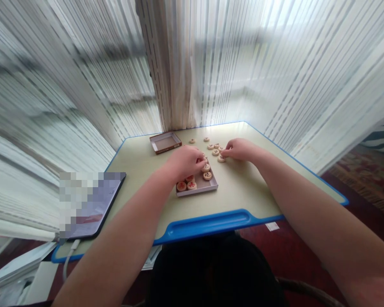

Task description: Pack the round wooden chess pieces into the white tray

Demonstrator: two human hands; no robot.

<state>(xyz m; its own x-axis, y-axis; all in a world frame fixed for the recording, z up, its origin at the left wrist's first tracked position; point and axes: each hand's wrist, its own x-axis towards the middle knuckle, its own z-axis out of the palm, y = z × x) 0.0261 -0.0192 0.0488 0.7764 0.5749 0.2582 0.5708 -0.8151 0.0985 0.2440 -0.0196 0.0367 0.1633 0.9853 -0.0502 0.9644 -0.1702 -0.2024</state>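
Round wooden xiangqi pieces lie in a shallow open box (pixel 196 192); red-marked ones such as the xiangqi piece (pixel 192 185) are at its near left, dark-marked ones such as the xiangqi piece (pixel 207 176) along its right side. My left hand (pixel 186 162) reaches over the box, fingers closed at a piece by the right wall and hiding the box's far left part. To the right of the box, my right hand (pixel 240 150) pinches at a loose dark-marked xiangqi piece (pixel 221 159) on the table. Several other loose xiangqi pieces (pixel 215 152) lie close to its fingertips.
The box lid (pixel 165 143) lies open side up at the back left of the blue-edged table (pixel 137 170). A tablet (pixel 96 209) with a white cable (pixel 71 252) rests at the left edge. Striped curtains (pixel 115 76) hang right behind the table.
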